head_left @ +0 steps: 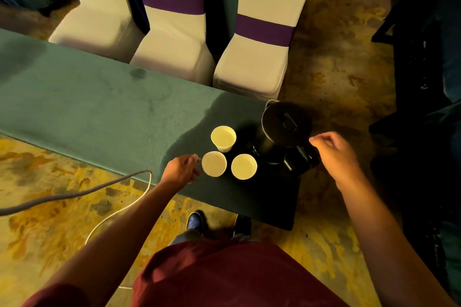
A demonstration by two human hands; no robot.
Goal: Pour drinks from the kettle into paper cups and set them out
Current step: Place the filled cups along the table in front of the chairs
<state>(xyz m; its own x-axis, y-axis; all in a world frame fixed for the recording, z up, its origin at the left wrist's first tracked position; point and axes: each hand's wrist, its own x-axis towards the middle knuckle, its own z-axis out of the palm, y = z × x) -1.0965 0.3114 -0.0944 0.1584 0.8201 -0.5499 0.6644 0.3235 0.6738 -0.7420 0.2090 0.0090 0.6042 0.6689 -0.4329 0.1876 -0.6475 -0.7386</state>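
Three white paper cups stand close together on the green table (99,112): a far cup (223,137), a near-left cup (214,164) and a near-right cup (244,166). My left hand (180,169) touches the left side of the near-left cup, fingers curled against it. A black kettle (284,129) with a shut lid stands at the table's right end. Its handle (300,159) points toward me. My right hand (335,151) hovers just right of the handle, fingers loosely bent, holding nothing.
Three white-covered chairs with purple bands, the nearest one (252,67), line the table's far side. A grey cable (74,193) runs across the patterned carpet at the left. Dark furniture (424,82) stands at the right. My shoes (194,222) are by the table's near edge.
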